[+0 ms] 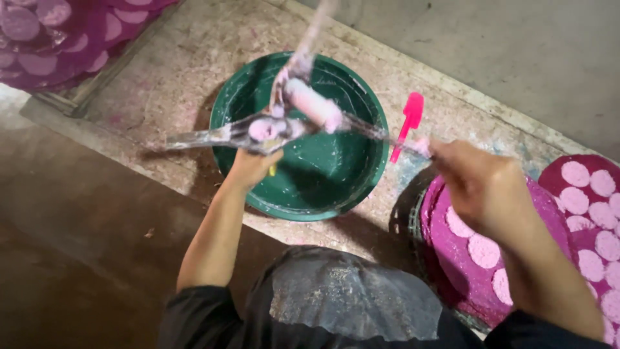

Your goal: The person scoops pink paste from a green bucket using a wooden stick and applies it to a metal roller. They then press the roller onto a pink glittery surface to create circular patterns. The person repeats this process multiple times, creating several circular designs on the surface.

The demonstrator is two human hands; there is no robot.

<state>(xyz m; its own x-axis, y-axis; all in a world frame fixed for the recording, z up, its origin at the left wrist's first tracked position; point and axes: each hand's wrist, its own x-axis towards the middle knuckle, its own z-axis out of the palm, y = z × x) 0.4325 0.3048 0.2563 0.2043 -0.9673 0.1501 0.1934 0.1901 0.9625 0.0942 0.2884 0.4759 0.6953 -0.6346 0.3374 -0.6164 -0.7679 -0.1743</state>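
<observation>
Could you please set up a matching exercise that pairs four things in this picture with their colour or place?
Things:
1. basin
2. spatula
3. left hand
4. right hand

Descriptions:
A. bright pink, lying on the ledge just right of the basin
B. dark green, round, smeared with white inside
C. raised above a magenta cloth with pale pink discs
D. at the basin's near left rim, under a dough-coated metal tool

Pairs: 1-B, 2-A, 3-D, 4-C
</observation>
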